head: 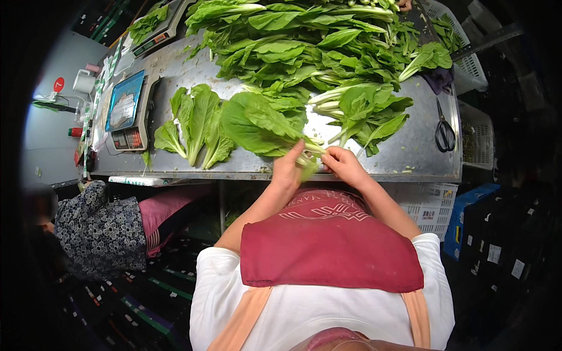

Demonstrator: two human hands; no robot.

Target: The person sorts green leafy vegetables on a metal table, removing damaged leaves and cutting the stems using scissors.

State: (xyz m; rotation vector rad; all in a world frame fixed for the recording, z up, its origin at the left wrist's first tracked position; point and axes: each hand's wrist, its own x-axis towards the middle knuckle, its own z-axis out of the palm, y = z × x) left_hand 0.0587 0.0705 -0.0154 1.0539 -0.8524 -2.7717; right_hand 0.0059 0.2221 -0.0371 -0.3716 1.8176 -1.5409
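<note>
My left hand grips a leafy green vegetable near its pale stems, over the front edge of the metal table. Its broad leaves fan out to the left. At the stem ends, the fingers of my right hand are closed on a stem. A loose bundle of greens lies just beyond my right hand, stems to the left. Several separate leafy heads rest to the left of the held one. A large heap of the same greens covers the back of the table.
Black-handled scissors lie near the right edge. A weighing scale with a blue tray stands at left; another scale is behind it. White baskets flank the right side. A bending person is at left; another hand shows at the top.
</note>
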